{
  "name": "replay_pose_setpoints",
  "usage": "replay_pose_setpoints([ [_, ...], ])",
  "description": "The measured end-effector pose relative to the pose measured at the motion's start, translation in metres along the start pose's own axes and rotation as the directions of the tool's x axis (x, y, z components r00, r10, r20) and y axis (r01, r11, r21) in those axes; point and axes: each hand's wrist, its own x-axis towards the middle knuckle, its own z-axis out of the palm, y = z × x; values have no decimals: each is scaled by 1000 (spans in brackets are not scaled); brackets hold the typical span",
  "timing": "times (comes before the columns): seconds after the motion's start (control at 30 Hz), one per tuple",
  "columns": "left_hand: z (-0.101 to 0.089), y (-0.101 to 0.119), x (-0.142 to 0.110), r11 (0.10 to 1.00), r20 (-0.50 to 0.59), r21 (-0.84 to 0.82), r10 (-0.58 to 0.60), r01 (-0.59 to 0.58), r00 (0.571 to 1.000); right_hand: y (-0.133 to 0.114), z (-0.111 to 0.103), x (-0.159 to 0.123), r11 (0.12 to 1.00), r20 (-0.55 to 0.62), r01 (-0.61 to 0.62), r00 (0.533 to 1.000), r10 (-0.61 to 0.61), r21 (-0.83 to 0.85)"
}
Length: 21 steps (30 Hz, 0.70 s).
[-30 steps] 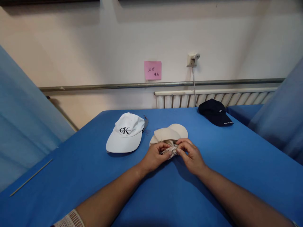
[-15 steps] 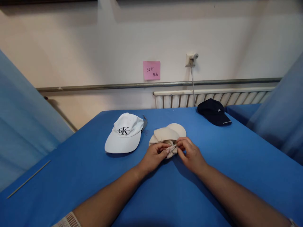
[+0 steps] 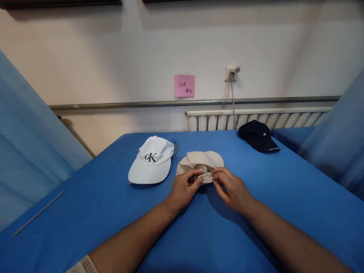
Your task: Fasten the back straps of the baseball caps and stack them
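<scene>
Left hand (image 3: 183, 190) pinches crumpled beige fabric cap (image 3: 200, 160), mid-table; right hand (image 3: 231, 189) fingertips curled at its edge, grip unclear. Smooth blue cloth-covered table (image 3: 159, 227). Three caps total: one beige, one white curved-brim (image 3: 152, 161), one navy (image 3: 257, 135).

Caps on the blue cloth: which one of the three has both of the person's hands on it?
The beige cap, between the white cap and the dark cap, which no hand touches.

Pale openwork sleeve (image 3: 83, 266) ending on left arm (image 3: 129, 239), slits (image 3: 87, 263) banding its cuff (image 3: 91, 262), left hand (image 3: 183, 190) and right hand (image 3: 232, 190) showing bare
</scene>
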Motion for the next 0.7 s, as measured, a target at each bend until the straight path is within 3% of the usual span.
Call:
replay_pose_setpoints([
  [0.13,-2,2,-6,957,62,201,202,-211,977,3,-1,1,998,27,-40,999,38,53],
  [0.33,-4,4,-10,825,192,300,439,-479,878,4,3,0,992,137,-8,990,25,-125],
  [0.53,-6,5,-11,734,279,320,531,-599,800,10,8,-2,969,74,-53,995,73,-241],
  [0.7,-9,3,-11,683,240,349,597,-642,766,9,1,2,973,17,-60,998,65,-223],
])
